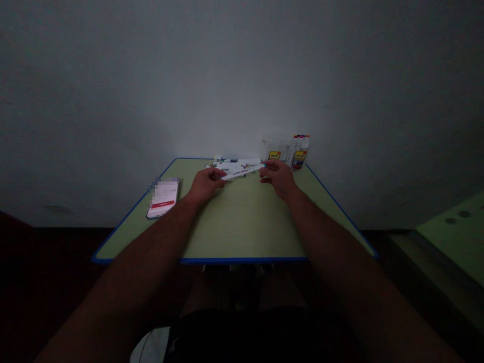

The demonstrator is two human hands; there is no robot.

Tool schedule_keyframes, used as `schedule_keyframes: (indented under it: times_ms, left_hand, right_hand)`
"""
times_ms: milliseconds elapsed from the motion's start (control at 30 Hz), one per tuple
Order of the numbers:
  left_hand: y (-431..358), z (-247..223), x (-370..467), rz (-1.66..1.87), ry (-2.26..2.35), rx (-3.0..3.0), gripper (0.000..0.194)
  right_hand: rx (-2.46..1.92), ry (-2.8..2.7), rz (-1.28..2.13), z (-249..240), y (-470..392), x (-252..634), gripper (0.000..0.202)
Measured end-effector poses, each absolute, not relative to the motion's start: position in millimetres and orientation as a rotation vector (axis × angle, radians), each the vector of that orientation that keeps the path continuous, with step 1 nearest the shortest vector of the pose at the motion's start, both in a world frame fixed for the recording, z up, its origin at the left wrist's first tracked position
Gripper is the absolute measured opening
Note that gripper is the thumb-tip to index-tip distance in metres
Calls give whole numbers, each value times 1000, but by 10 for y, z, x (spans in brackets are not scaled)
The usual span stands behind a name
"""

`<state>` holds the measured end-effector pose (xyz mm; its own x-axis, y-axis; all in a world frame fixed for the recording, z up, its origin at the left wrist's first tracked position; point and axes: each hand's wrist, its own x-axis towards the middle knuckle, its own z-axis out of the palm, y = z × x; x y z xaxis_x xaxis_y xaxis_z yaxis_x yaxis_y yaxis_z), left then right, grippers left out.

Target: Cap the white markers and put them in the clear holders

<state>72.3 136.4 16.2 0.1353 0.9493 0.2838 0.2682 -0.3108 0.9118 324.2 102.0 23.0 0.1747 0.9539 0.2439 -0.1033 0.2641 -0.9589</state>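
Note:
A white marker pen (242, 173) is stretched between my two hands above the far half of the table, its right end a little higher. My left hand (207, 183) pinches its left end. Around the blue-green right end, the fingers of my right hand (279, 176) are closed. Behind it lies a loose pile of white marker pens (230, 165) with coloured ends, partly covered by the held one. Just past my right hand stand a clear plastic case (275, 146) with a yellow-and-black label and a second case (300, 153) with several upright markers in it.
A phone (163, 199) with a lit screen lies at the left side of the table. The pale green table (242, 232) has a blue edge, and its far side meets a grey wall (227, 75). Another pale green surface (457, 232) is at the far right.

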Motion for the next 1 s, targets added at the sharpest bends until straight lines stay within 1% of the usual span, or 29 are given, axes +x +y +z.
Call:
schedule_keyframes:
  times_ms: [167,400,633,767,900,1000]
  left_hand:
    - [1351,182,725,1153,1260,1828,29]
    - [1391,125,730,1166,1127,1897,33]
    - [1371,106,699,937,1323,2224,30]
    - [1349,128,698,768,1392,2322,34]
    - [1367,108,702,665,1338,2402,39]
    - [1419,53,695,655,1253,2485,40]
  right_hand:
    - [-934,-1101,983,229,1020,3245,42]
    - [-886,-1041,997,248,1011,3283,36]
    - [-858,-977,978,273,1028,3330,30]
    - [-866,-892,938,353,1054,3383,27]
    - [-879,-819,887,482,1073,3447,19]
    - [-889,-776,824,598,1073,3542,15]
